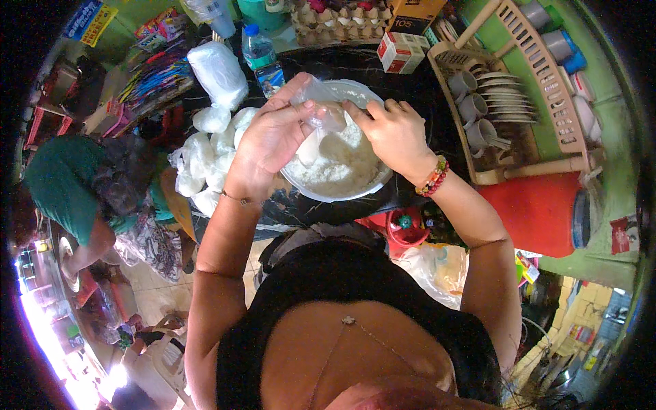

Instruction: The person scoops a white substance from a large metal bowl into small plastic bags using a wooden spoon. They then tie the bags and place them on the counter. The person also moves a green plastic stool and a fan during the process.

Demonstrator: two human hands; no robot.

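My left hand [275, 133] is closed on a small clear plastic bag [324, 102], with thumb and fingers at its upper part. The bag hangs over a round white tub [339, 197] of white powder [365, 154]. From the other side my right hand [398, 139] reaches in, fingers bent and fingertips at the bag's edge. A pale rounded shape [311, 147] shows below the bag; whether it is the bag's filled end or a scoop, I cannot tell. Several knotted bags of white powder [205, 154] lie left of the tub, beside my left wrist.
Behind the tub stand a water bottle [261, 58], a white plastic-wrapped bundle [217, 74], egg trays [342, 26] and a small red-and-white box [403, 52]. A dish rack [547, 75] with plates and mugs is at right, above a red container [533, 213]. A person in green [61, 178] bends at left.
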